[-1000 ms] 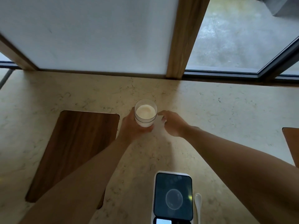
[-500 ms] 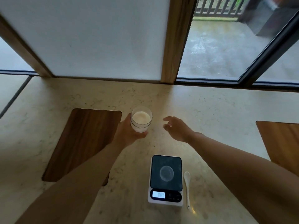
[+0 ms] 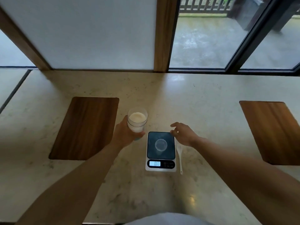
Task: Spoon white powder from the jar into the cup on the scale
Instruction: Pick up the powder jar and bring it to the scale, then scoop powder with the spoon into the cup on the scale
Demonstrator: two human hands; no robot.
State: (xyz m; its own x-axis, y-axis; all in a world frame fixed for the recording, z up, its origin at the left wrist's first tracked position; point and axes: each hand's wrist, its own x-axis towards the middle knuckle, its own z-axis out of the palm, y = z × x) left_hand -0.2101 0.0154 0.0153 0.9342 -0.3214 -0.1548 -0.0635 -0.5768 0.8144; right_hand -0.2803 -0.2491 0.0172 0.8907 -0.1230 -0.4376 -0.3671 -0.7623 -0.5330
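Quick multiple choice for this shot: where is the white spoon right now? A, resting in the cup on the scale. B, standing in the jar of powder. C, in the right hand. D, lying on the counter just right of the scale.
D: the white spoon lies flat on the counter along the right edge of the scale, with the empty right hand above it.

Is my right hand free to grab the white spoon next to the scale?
Probably yes: the right hand is empty and open, and the spoon lies uncovered just below it beside the scale.
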